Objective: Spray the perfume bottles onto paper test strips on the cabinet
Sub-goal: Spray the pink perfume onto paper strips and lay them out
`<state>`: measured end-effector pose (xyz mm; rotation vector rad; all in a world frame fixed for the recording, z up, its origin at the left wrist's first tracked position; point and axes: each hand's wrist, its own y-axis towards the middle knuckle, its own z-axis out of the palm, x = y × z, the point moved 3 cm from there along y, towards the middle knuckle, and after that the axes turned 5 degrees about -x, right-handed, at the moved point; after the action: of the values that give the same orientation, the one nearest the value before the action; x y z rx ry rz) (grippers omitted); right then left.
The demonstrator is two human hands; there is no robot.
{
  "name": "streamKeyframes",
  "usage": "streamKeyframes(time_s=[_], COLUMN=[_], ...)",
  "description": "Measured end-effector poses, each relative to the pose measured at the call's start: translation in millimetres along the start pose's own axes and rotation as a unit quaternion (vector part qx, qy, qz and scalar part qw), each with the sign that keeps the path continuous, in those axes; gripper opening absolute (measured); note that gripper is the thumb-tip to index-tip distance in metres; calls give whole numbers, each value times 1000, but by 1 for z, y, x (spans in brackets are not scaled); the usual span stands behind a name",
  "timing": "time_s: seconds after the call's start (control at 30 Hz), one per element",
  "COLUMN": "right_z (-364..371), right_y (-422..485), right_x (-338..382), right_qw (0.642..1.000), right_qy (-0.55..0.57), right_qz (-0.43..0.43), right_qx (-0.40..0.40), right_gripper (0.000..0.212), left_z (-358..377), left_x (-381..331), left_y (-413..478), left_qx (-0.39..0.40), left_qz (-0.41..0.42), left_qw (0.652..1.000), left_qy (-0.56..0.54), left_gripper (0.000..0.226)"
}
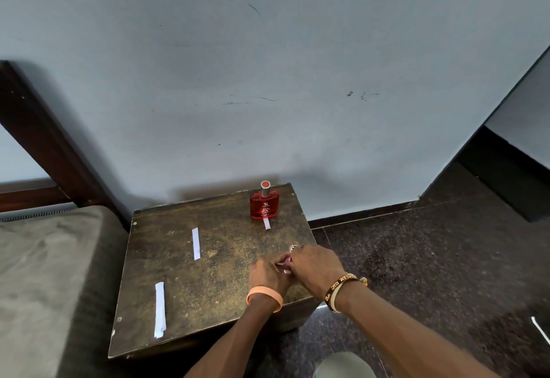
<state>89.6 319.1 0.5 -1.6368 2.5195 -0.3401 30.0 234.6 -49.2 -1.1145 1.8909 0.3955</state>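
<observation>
A red perfume bottle point(264, 203) with a silver collar stands upright at the back right of the worn wooden cabinet point(214, 282). A short paper strip point(266, 223) lies just in front of it. A second strip point(195, 243) lies mid-cabinet, and a third point(159, 309) lies at the front left. My left hand point(268, 276) and my right hand point(315, 264) meet over the cabinet's right front. Their fingers pinch a small pink object point(284, 263) between them. Most of it is hidden, so I cannot tell what it is.
A bed with a grey mattress point(44, 273) and a dark wooden frame point(44, 139) flanks the cabinet's left side. A pale wall point(268, 80) stands right behind the cabinet. Dark stone floor point(416, 258) spreads to the right, with a white strip-like thing point(540, 330) lying on it.
</observation>
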Motion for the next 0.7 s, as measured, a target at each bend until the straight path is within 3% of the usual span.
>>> streamKeyframes(time_s=[0.7], right_z=[-8], right_y=[2], right_x=[3], right_qw=[999], right_qy=[48], right_qz=[6], right_qx=[-6], right_gripper=[24], left_z=[2], left_x=[3], left_y=[2], left_qx=[-7], left_qz=[-4], left_qw=[1000], left_qy=[-1], left_gripper=[26])
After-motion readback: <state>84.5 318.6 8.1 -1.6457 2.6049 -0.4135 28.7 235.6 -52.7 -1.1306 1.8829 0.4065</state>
